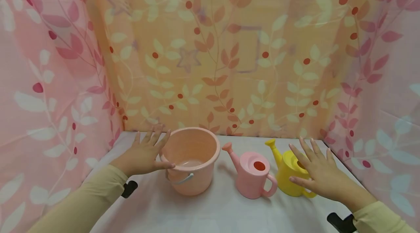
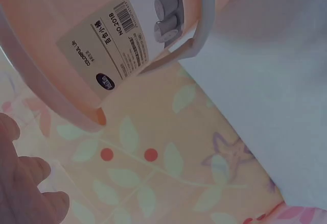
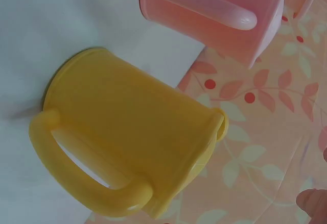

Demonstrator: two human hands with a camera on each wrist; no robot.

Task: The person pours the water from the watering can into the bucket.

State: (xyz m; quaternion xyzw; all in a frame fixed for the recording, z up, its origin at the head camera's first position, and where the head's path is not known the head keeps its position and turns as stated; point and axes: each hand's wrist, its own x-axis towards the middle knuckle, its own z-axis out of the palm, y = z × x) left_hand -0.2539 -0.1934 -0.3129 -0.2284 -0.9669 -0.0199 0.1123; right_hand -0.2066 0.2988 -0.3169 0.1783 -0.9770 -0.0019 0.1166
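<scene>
My left hand [image 1: 146, 154] is held with fingers spread at the left side of a peach plastic bucket [image 1: 197, 178]; whether it touches the rim I cannot tell. The bucket stands upright with a pale handle [image 2: 205, 15] hanging down and a printed label [image 2: 110, 45] on its side. On the right, my right hand [image 1: 323, 174] is spread in front of a yellow watering can [image 1: 287, 176] and partly covers it in the head view. In the right wrist view the can's handle [image 3: 76, 183] is free of fingers. A pink watering can [image 1: 251, 178] stands between bucket and yellow can.
All three vessels stand on a white-covered table [image 1: 216, 214]. An orange leaf-patterned curtain [image 1: 210, 61] hangs behind it. Pink patterned curtains [image 1: 42, 65] close in the left and right sides. Black straps with mounts sit at both wrists.
</scene>
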